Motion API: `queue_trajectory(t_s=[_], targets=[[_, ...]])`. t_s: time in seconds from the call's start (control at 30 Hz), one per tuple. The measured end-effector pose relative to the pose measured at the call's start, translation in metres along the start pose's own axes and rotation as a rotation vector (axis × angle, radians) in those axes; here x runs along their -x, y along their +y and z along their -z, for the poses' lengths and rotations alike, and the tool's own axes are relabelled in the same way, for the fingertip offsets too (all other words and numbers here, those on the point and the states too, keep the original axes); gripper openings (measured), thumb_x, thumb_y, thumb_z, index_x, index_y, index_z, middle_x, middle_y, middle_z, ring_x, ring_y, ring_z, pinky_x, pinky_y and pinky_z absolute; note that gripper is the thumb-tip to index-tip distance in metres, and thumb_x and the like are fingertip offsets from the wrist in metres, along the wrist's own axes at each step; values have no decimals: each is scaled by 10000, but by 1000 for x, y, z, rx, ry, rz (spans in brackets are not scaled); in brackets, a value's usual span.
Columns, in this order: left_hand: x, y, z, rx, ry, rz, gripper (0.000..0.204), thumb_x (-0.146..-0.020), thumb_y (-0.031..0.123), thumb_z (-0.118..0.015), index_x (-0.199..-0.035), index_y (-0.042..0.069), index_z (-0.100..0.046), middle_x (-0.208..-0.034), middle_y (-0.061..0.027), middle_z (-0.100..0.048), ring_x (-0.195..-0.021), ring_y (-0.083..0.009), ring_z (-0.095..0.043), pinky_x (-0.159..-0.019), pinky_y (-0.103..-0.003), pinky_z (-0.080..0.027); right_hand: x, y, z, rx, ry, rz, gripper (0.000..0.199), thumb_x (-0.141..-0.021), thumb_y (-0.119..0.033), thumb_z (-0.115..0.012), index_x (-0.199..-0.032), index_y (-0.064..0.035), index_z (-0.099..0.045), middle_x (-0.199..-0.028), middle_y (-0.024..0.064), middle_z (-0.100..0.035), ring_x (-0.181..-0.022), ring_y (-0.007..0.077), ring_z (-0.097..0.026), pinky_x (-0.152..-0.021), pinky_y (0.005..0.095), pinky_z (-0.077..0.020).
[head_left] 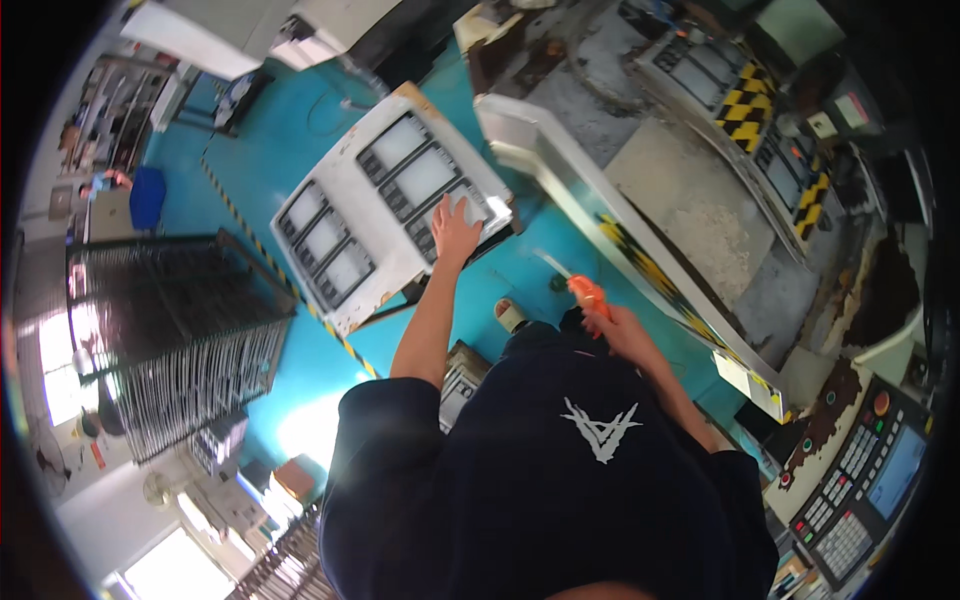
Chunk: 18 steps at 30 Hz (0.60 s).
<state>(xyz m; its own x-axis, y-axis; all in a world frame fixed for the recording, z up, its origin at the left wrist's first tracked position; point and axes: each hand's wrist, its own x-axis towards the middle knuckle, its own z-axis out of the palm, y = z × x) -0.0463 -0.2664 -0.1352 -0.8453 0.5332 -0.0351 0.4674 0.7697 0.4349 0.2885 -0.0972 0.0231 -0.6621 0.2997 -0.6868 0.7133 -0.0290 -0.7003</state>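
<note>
A white-topped stand (pixel 385 215) carries two rows of dark rectangular frames with pale panels inside. My left hand (pixel 456 236) lies with fingers spread on the nearest frame of the right-hand row (pixel 422 178), at the stand's right corner. Closed around an orange air blow gun (pixel 586 292) is my right hand (pixel 625 333), in front of my body. The gun's thin nozzle (pixel 551 262) points up and left toward the stand, without touching it. A second row of frames (pixel 325 238) sits on the stand's left side.
To the right is an open machine with a grey bed (pixel 690 190), a metal door edge (pixel 600 200) and yellow-black stripes. Its control panel (pixel 860 480) is at lower right. A dark wire rack (pixel 180 340) stands left, past a floor stripe (pixel 240 220). Another person (pixel 105 183) is far left.
</note>
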Motion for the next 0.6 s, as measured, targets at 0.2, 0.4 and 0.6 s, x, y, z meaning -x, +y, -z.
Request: queue_trajectory(t_s=[0.2,0.4,0.6], targets=[[-18,19,-9,9,-96,-338,387,-765,198,-741,-1132,110,-657,-1352,-120,-528,-1312,-344,-445,-1071,-473,-407,5,8,-8,82,-47,129,430,-1002,-446,-558,-989,-28,-663,-853,56,-684,-753,171,-639,-691,330,-493],[-38,38,16,-113,-187,-578,294,-755,184,-769,-1006,113,-633,-1207,-90,-570,-1219,-325,-502,-987,-463,-444,15,7,1,79,-9,131,585,-965,-559,-555,-970,15,-667,-861,153,-709,-816,325,-692,-734,407,-514],[-48,42,18,-128,-264,-675,221,-741,154,-744,-938,130,-645,-1265,-100,-535,-1263,-344,-463,-989,-490,-431,25,9,5,30,-27,129,567,-965,-559,-547,-1010,-11,-685,-874,158,-714,-830,332,-698,-748,417,-518]])
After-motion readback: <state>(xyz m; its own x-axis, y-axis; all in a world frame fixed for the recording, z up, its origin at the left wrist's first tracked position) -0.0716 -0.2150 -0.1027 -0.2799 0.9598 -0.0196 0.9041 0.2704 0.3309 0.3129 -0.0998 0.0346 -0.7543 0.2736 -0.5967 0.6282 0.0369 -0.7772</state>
